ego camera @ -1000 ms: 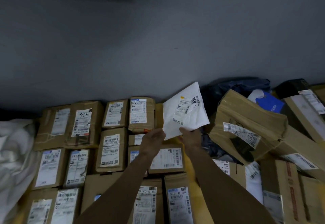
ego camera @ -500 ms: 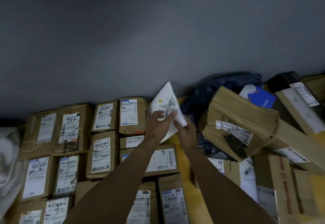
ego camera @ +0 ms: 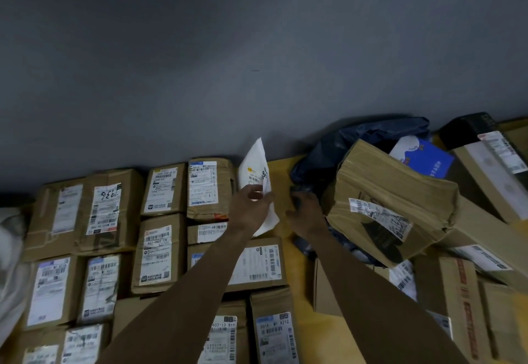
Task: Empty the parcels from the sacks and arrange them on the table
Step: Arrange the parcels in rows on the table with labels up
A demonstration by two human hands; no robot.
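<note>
Our left hand point(ego camera: 251, 209) pinches the white envelope point(ego camera: 255, 163) by its lower half, thumb and fingers closed on it. The envelope stands on edge and tilted at the far side of the table point(ego camera: 283, 175), its top corner showing against the grey wall point(ego camera: 257, 63). It is just right of the back row of brown boxes point(ego camera: 164, 189).

Our right hand point(ego camera: 307, 212) is just beside the envelope but apart from it. Its fingers are curled at the edge of the dark blue bag point(ego camera: 360, 138), and we cannot tell whether they grip the plastic or only touch it.

The bag lies crumpled against the wall. A large brown parcel point(ego camera: 394, 206) rests tilted on it and hides most of its mouth. A blue and white packet point(ego camera: 423, 158) pokes out behind the parcel, and we cannot tell whether it lies inside the bag or only on it.

To the left, the brown boxes lie flat in close rows, labels up and touching one another. At the left edge slumps a white sack point(ego camera: 11, 249), its contents hidden. To the right more cardboard boxes lie piled at angles, among them a long box point(ego camera: 491, 175) with a black box point(ego camera: 468, 129) behind it.
</note>
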